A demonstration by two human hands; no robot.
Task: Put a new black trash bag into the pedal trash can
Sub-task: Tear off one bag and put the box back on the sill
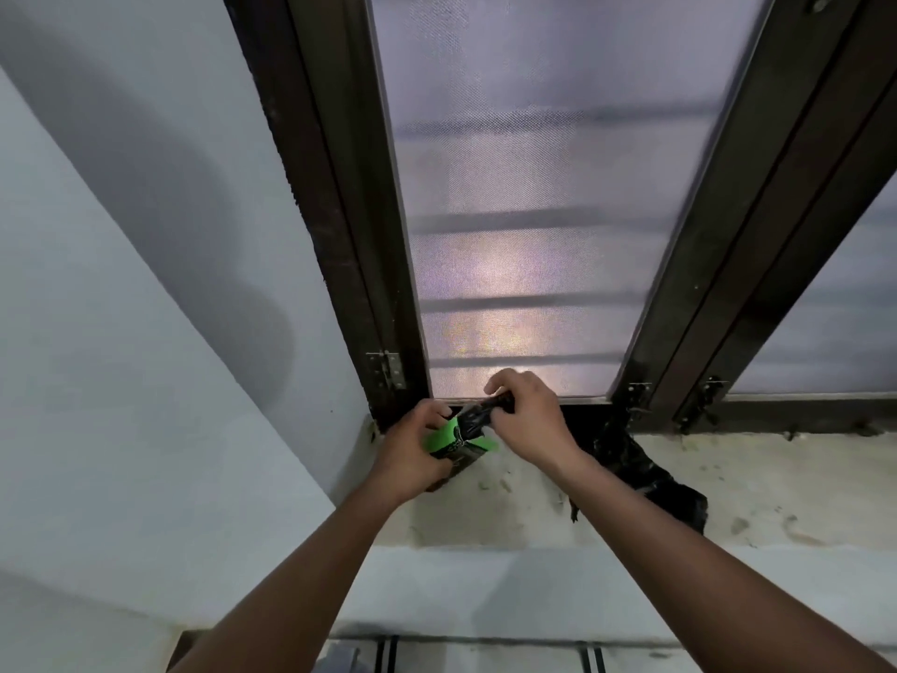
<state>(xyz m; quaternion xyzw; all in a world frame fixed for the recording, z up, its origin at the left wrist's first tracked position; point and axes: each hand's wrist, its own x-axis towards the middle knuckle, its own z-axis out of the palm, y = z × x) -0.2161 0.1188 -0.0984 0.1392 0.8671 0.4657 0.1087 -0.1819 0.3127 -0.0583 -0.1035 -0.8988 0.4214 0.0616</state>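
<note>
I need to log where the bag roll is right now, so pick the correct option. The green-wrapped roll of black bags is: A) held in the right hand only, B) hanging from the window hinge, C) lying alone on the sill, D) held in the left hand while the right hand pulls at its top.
D: the left hand grips the green-wrapped roll and the right hand pinches black plastic at its top.

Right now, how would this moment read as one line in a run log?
stage: getting a bag out | left hand: holds green-labelled bag roll | right hand: fingers pinch black bag end | place: windowsill | pedal can: not in view
</note>
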